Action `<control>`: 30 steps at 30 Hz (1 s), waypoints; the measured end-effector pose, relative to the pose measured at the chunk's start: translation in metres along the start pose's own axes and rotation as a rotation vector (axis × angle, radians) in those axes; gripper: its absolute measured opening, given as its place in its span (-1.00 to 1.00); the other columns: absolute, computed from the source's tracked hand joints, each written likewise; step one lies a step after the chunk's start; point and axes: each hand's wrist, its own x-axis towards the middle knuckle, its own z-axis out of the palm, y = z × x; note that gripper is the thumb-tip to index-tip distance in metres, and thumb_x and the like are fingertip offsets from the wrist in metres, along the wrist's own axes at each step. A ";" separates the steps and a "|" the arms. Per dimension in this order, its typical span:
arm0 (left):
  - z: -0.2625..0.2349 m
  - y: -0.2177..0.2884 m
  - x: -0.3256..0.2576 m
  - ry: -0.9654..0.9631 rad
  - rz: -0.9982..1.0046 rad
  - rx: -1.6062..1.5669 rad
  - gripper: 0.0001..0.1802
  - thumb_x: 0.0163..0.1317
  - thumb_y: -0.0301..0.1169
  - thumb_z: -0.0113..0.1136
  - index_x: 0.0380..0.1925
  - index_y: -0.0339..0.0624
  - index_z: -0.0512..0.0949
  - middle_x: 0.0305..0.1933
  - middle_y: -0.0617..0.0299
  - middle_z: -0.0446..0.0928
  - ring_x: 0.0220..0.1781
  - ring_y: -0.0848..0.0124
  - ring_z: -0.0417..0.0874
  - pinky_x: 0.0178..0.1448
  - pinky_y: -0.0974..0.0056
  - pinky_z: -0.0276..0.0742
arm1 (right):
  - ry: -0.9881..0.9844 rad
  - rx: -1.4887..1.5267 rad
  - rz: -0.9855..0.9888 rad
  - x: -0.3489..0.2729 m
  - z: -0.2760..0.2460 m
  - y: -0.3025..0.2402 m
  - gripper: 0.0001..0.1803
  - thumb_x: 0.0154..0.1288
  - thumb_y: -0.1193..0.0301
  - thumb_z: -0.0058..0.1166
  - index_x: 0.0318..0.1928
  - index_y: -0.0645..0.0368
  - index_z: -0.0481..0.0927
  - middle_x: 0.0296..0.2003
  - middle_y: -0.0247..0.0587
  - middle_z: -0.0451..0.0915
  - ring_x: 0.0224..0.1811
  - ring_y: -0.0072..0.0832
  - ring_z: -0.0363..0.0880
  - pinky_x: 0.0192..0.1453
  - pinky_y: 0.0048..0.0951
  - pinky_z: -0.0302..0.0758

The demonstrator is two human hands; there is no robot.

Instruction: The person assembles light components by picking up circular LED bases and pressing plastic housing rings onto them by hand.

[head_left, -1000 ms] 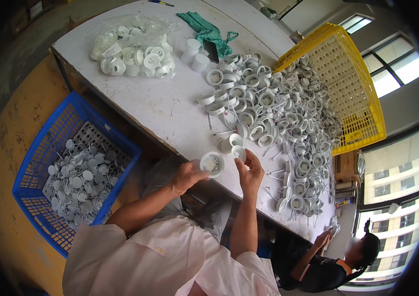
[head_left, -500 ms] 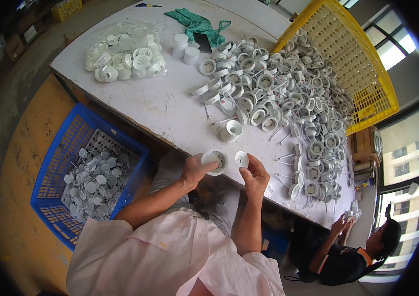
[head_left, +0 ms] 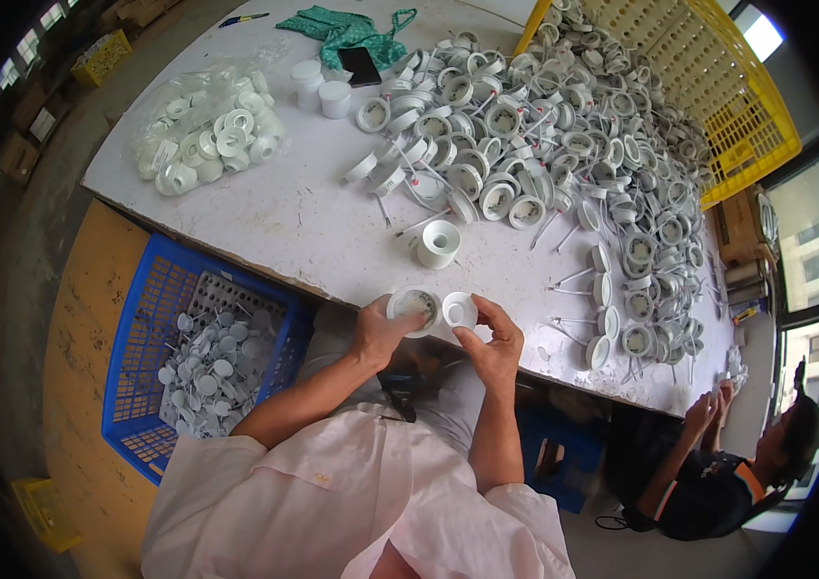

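The left hand (head_left: 382, 330) is closed on a white round housing (head_left: 406, 307), thumb laid over its open face. The right hand (head_left: 494, 342) grips a small white cup (head_left: 460, 310) between thumb and fingers. Both parts are at the near edge of the bench (head_left: 303, 232), side by side; contact between them cannot be determined. A white flanged piece (head_left: 439, 245) stands just beyond, near the heaped ring-shaped housings (head_left: 503, 120).
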 end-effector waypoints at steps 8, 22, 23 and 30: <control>-0.022 -0.021 0.011 -0.183 -0.047 -0.134 -0.68 0.32 -0.35 0.10 -0.04 -0.36 0.51 -0.06 0.16 0.57 -0.02 0.45 0.56 0.10 0.33 0.44 | -0.015 -0.144 -0.124 0.006 0.018 -0.009 -0.41 -0.16 0.40 0.48 -0.02 0.26 0.60 -0.16 -0.08 0.66 -0.15 -0.31 0.63 -0.01 -0.36 0.51; -0.018 -0.012 0.004 -0.171 -0.017 -0.079 -0.71 0.25 -0.38 0.08 -0.11 -0.34 0.50 -0.16 0.21 0.52 -0.14 0.51 0.50 -0.04 0.36 0.41 | -0.072 -0.251 -0.225 0.007 0.029 -0.008 -0.29 -0.15 0.44 0.43 0.12 0.22 0.49 0.05 -0.03 0.51 0.02 -0.18 0.51 0.05 -0.27 0.50; -0.020 -0.015 0.005 -0.207 -0.026 -0.014 -0.64 0.23 -0.43 0.08 0.01 -0.39 0.47 -0.05 0.14 0.55 -0.03 0.45 0.55 0.09 0.34 0.44 | -0.038 -0.106 -0.069 0.004 0.028 0.000 -0.38 -0.05 0.47 0.36 0.11 0.24 0.50 0.02 -0.05 0.53 -0.06 -0.30 0.54 0.00 -0.34 0.51; -0.013 -0.012 0.001 -0.161 0.117 0.356 -0.72 0.15 -0.49 0.08 -0.13 -0.40 0.54 -0.23 0.19 0.60 -0.23 0.53 0.57 -0.09 0.40 0.50 | -0.013 0.079 0.278 0.000 0.034 0.011 -0.74 0.22 0.50 0.14 -0.07 0.29 0.59 -0.26 -0.22 0.62 -0.36 -0.61 0.56 -0.29 -0.56 0.50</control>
